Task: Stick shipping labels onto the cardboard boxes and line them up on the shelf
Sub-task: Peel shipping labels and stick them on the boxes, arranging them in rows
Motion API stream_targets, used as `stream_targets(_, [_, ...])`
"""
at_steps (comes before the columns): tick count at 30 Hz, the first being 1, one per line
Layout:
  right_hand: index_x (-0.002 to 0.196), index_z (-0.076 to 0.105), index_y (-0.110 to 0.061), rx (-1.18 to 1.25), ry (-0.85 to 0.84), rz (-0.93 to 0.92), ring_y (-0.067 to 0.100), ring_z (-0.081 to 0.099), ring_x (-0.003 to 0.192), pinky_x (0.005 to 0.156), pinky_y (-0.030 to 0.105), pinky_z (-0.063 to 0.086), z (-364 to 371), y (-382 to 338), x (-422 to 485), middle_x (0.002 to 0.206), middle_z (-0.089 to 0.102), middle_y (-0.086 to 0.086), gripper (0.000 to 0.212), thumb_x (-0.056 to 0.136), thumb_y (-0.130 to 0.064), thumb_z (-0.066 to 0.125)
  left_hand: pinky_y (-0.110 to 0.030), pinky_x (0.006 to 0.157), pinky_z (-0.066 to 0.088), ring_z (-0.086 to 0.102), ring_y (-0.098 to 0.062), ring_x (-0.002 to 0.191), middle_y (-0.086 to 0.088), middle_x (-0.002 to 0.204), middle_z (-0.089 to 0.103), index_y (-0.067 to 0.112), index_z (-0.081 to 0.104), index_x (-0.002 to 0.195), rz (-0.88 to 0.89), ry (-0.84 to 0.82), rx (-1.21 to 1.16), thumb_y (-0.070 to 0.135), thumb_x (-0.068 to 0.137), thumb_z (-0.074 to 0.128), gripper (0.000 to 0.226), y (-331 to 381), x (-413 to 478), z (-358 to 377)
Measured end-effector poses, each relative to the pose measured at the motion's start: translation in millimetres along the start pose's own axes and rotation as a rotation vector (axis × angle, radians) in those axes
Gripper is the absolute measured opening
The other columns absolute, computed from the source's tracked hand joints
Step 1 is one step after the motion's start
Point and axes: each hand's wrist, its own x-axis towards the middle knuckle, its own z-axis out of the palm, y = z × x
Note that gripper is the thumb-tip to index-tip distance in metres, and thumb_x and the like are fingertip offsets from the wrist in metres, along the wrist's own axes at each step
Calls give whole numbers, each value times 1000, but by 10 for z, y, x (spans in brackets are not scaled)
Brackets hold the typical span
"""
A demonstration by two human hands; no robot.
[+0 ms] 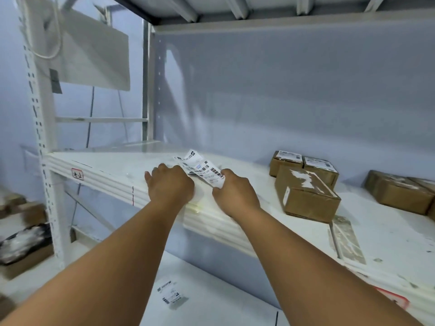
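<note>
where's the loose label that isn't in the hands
In the head view, a single shipping label lies low and centre on the lower white surface, beneath the shelf, between the two forearms.

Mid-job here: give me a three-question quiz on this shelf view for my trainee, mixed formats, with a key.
1. True or false: the nearest cardboard box already carries a clean, whole shipping label on top.
2. Multiple choice: where is the strip of shipping labels? A) on the floor B) on the shelf, at both hands C) on a box
3. Fill in: a loose label lies on the white surface ____ the shelf.

Key:
1. False; its top shows only torn white remnants, while the two small boxes behind it have labels.
2. B; the left hand presses beside it and the right hand holds its near end.
3. below
</note>
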Motion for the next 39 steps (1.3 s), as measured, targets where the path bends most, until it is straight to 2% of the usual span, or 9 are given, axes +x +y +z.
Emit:
stream_targets(5, [100, 62, -13, -35, 113, 37, 31, 55, 84, 66, 28, 35, -79, -32, -77, 100, 64, 10, 22, 92, -14, 41, -38, 111, 21, 47, -29, 115, -13, 116, 57, 6, 57, 106, 137, 110, -42, 7, 82, 42, 28, -14, 52, 28])
stream_targets(9, [71, 46, -17, 155, 256, 95, 31, 43, 72, 60, 29, 30, -208, -29, -173, 72, 49, 7, 21, 91, -13, 41, -36, 99, 32, 49, -31, 113, -15, 117, 57, 4, 61, 112, 237, 265, -356, -5, 83, 42, 36, -6, -13, 23])
stream_targets(11, [79, 55, -19, 280, 304, 81, 32, 49, 79, 63, 31, 36, -262, -53, -238, 76, 54, 7, 17, 91, -14, 44, -32, 91, 38, 54, -31, 105, -13, 110, 60, 4, 64, 107, 288, 315, -581, -7, 84, 44, 33, 88, -201, -32])
stream_targets(14, [125, 55, -27, 484, 327, 70, 26, 60, 96, 74, 29, 44, -421, -115, -323, 104, 66, 7, 35, 92, -17, 46, -20, 84, 42, 62, -13, 95, 4, 105, 66, 14, 67, 105, 363, 163, -929, 5, 90, 48, 27, 368, -651, -165])
stream_targets(22, [133, 34, -35, 637, 304, -52, 19, 61, 86, 72, 32, 47, -774, -31, -730, 95, 68, -3, 46, 93, -13, 44, -41, 89, 51, 68, -13, 89, 7, 86, 73, 26, 73, 86, 215, -68, -1417, 31, 90, 58, 16, 782, -1287, -439])
stream_targets(25, [134, 39, -29, 573, 313, -55, 14, 58, 88, 61, 15, 38, -896, 95, -901, 102, 66, -4, 39, 98, -13, 38, -43, 91, 51, 68, -12, 91, 8, 86, 73, 28, 71, 82, 199, -35, -1393, 32, 80, 69, 5, 872, -1398, -507])
stream_targets(29, [124, 53, -20, 425, 362, -36, 18, 58, 98, 68, 22, 34, -964, 179, -1071, 111, 65, 1, 30, 101, -20, 35, -39, 85, 53, 68, -13, 81, 8, 75, 72, 26, 70, 73, 180, 1, -1268, 22, 83, 66, 11, 991, -1533, -606])
stream_targets(35, [77, 51, -23, 499, 454, 31, 18, 49, 67, 62, 30, 36, -1073, 288, -1102, 70, 55, -7, 19, 95, -17, 46, -39, 81, 55, 68, -18, 82, 3, 76, 71, 21, 64, 72, 149, -52, -1273, 17, 86, 60, 15, 1055, -1601, -645])
stream_targets(39, [78, 54, -21, 541, 529, 152, 20, 52, 72, 66, 33, 40, -1153, 352, -1085, 71, 54, -7, 18, 94, -17, 45, -23, 52, 47, 67, -14, 68, -4, 86, 64, 10, 56, 83, 39, -170, -1399, 9, 90, 50, 9, 1045, -1617, -658])
